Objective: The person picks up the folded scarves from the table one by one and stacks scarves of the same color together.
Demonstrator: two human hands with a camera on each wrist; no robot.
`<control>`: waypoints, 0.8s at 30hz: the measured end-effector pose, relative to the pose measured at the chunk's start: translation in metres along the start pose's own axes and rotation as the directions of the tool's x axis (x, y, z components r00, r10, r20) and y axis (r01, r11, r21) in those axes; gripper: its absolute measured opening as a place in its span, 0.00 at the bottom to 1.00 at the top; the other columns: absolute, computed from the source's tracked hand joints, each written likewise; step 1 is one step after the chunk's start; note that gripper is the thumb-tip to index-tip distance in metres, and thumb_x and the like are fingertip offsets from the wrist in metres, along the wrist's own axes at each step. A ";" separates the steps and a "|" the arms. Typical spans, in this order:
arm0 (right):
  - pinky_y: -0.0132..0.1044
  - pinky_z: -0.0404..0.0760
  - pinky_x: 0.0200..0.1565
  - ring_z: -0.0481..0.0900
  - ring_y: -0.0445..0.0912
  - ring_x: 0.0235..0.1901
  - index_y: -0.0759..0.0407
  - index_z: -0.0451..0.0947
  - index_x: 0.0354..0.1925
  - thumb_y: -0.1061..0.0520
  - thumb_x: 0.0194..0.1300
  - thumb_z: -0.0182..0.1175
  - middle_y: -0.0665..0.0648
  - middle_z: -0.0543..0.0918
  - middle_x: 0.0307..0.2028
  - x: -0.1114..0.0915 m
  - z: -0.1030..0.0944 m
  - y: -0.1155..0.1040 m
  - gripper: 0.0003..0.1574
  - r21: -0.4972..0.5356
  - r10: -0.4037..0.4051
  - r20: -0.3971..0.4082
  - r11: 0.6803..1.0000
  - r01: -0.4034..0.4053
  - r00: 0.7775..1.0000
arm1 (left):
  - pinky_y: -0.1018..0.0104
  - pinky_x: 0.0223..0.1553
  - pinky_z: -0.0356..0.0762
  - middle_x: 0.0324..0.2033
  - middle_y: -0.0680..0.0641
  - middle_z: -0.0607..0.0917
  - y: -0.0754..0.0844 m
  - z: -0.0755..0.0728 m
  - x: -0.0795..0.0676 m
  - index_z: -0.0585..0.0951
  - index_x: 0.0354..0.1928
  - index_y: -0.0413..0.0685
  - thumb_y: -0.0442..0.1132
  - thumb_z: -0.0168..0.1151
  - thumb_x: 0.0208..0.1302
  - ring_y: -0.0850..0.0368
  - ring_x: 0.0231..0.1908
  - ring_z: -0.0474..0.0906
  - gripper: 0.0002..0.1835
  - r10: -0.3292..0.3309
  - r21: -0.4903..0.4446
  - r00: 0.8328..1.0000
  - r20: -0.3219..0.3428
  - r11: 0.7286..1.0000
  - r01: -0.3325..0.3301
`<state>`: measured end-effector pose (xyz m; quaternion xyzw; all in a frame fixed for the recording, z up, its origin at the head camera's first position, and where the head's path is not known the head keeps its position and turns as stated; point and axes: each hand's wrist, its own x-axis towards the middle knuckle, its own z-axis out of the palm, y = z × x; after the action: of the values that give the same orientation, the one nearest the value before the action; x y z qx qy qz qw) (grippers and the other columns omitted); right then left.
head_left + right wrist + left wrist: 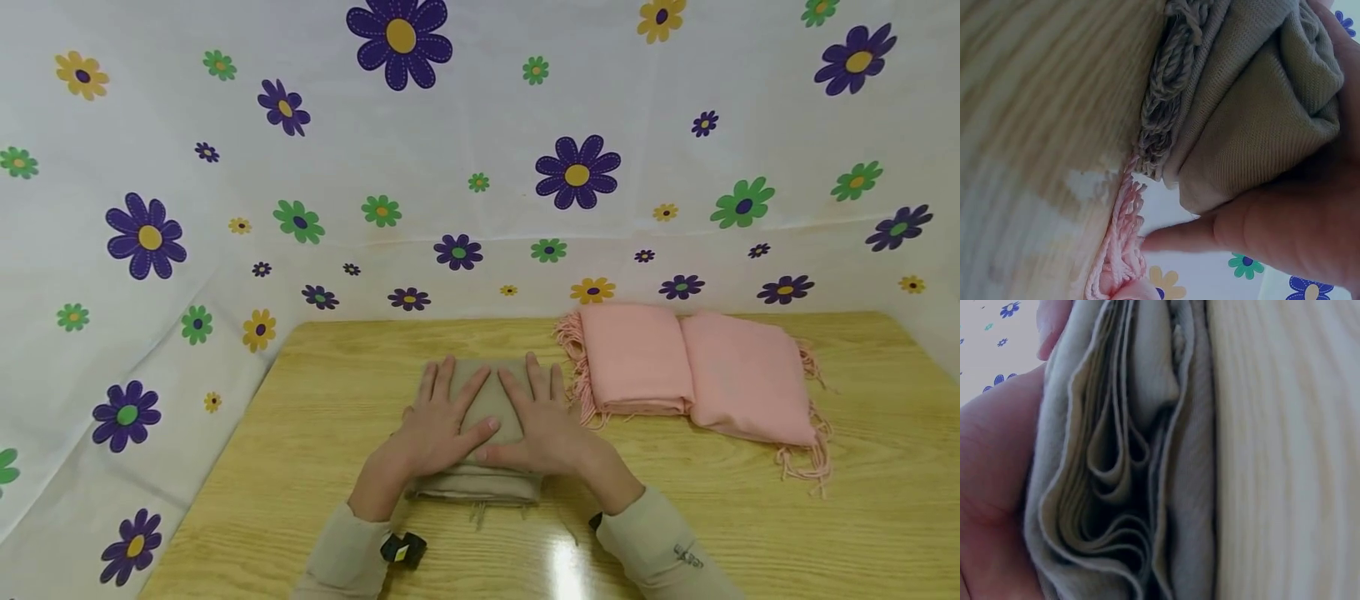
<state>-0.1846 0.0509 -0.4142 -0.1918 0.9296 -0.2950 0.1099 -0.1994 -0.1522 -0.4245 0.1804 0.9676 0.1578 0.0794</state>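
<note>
A folded beige scarf (491, 400) with twisted fringe lies in a thick stack on the wooden table. My left hand (438, 425) rests flat on its left half, fingers straight and spread. On the right half my right hand (543, 425) presses the same way, and the two thumbs nearly meet. In the left wrist view the scarf's side (1110, 462) shows many loose layers under the left hand (997, 487). The right wrist view has the scarf's folds and fringe (1169, 81) beside the right hand (1285, 231).
Two pink folded fringed bundles, a left one (637, 358) and a right one (750, 379), lie side by side on the table (300, 500) to the right. A white flower-print cloth (480, 108) hangs behind and at the sides. A small black device (403, 550) sits at the left wrist.
</note>
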 end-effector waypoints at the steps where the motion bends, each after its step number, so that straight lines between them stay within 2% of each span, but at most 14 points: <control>1: 0.78 0.50 0.61 0.25 0.73 0.72 0.45 0.40 0.80 0.23 0.53 0.65 0.60 0.24 0.77 0.000 0.000 0.001 0.71 0.014 0.004 0.005 1.000 -0.004 1.000 | 0.19 0.53 0.57 0.78 0.38 0.33 0.000 0.000 0.000 0.46 0.79 0.68 0.72 0.41 0.69 0.35 0.75 0.26 0.42 -0.001 0.003 1.000 0.002 1.000 0.001; 5: 0.75 0.55 0.61 0.32 0.79 0.70 0.45 0.39 0.80 0.24 0.54 0.65 0.61 0.24 0.77 0.000 0.000 0.003 0.71 0.040 -0.004 0.015 0.999 0.004 1.000 | 0.19 0.54 0.58 0.78 0.39 0.32 0.001 -0.001 0.000 0.46 0.79 0.67 0.72 0.42 0.68 0.35 0.75 0.26 0.43 -0.002 0.015 1.000 0.012 1.000 0.002; 11: 0.74 0.59 0.61 0.38 0.78 0.71 0.44 0.38 0.80 0.23 0.54 0.63 0.59 0.22 0.77 0.000 0.000 0.005 0.70 0.050 -0.010 0.034 0.999 0.009 0.999 | 0.20 0.55 0.59 0.78 0.39 0.33 0.001 -0.003 0.000 0.45 0.80 0.67 0.73 0.42 0.68 0.35 0.76 0.26 0.44 0.008 0.015 1.000 0.010 1.000 -0.008; 18: 0.72 0.66 0.57 0.51 0.82 0.66 0.43 0.38 0.80 0.23 0.54 0.63 0.60 0.24 0.78 0.001 -0.001 0.005 0.70 0.071 -0.015 0.043 0.997 0.012 0.999 | 0.20 0.53 0.60 0.78 0.36 0.37 -0.001 -0.002 0.000 0.48 0.80 0.64 0.70 0.46 0.69 0.34 0.76 0.29 0.44 0.033 0.007 0.999 -0.011 0.999 -0.033; 24: 0.70 0.68 0.56 0.53 0.82 0.65 0.43 0.38 0.80 0.23 0.54 0.64 0.61 0.25 0.78 0.001 -0.002 0.006 0.70 0.073 -0.016 0.042 0.997 0.013 0.999 | 0.20 0.53 0.61 0.78 0.37 0.37 -0.001 -0.001 0.001 0.48 0.80 0.64 0.69 0.47 0.69 0.34 0.76 0.29 0.43 0.037 0.005 0.999 -0.016 0.999 -0.037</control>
<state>-0.1879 0.0557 -0.4163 -0.2009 0.9142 -0.3251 0.1346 -0.2004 -0.1531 -0.4241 0.1970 0.9651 0.1582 0.0682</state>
